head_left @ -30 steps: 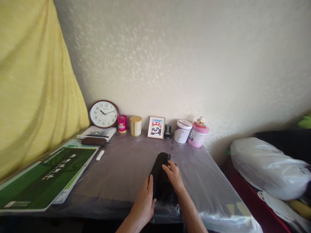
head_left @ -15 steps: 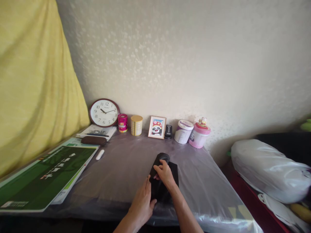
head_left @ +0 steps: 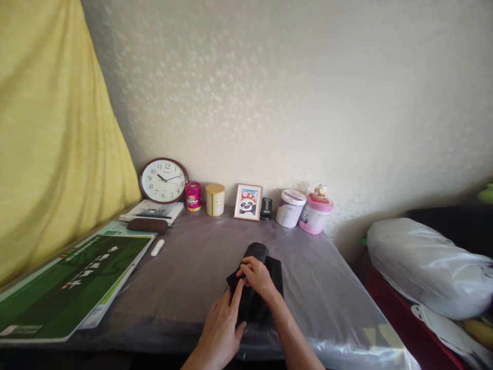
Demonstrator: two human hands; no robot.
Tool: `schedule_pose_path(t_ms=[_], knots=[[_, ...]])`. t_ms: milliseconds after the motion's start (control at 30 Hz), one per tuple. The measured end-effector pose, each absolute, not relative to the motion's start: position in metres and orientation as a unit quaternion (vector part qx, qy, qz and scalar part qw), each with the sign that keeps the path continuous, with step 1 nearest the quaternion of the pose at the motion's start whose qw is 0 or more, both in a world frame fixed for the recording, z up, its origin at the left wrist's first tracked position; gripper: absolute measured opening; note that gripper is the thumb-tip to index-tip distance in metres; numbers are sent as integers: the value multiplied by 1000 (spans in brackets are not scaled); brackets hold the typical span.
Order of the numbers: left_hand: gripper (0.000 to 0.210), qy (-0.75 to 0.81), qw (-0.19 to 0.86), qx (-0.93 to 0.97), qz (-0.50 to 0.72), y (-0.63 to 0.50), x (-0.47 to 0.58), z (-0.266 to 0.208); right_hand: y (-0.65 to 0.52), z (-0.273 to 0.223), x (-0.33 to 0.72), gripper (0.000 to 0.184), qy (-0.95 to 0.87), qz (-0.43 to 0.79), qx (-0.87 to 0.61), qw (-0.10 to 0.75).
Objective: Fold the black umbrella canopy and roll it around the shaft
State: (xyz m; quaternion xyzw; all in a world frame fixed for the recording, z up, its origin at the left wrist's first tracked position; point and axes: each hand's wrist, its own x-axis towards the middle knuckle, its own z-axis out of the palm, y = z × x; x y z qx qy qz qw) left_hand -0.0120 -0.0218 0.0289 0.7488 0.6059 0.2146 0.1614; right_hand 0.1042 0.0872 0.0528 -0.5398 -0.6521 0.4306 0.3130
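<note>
A dark, black soft-looking bundle (head_left: 254,306) lies on the grey-covered table close to its front edge. Its far end is rounded, like a roll, and a flat black sheet spreads under it to the right; its exact kind I cannot make out. My left hand (head_left: 221,324) grips the bundle's left side, index finger stretched forward and thumb by the near edge. Across the top lies my right hand (head_left: 256,277), its fingers bent and closed on the black material, the tips close to my left index finger. Both palms hide part of the bundle.
Green booklets (head_left: 77,288), a brown case (head_left: 147,225) and a white stick-like object (head_left: 157,247) lie at left. Along the wall stand a clock (head_left: 164,180), a pink can (head_left: 193,197), a yellow-lidded can (head_left: 215,199), a panda picture frame (head_left: 248,202) and two tubs (head_left: 291,208).
My right hand has slid slightly nearer and left over the bundle. A black flap now sticks out at its left side, and my left index finger reaches toward my right fingers.
</note>
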Motion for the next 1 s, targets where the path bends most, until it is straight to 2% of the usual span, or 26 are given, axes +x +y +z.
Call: schedule_pose_path(t_ms=[133,300,500,633,800,1000], knots=[[72,630,81,747,196,-24,-14,31,83,58,102,16,-665,418,-540,304],[65,612,-4,752,243,-18,-7,31,83,56,103,15,-681,398,-532,309],[69,594,45,758,266,-9,0,-1,79,59,103,18,-701,364,-529,309],[70,591,67,751,286,-9,0,-13,67,63,106,21,-777,222,-481,341],[62,604,98,747,260,-11,1,-13,72,51,117,26,-855,111,-387,328],[65,621,145,742,207,-13,2,6,110,38,123,31,-852,96,-425,291]])
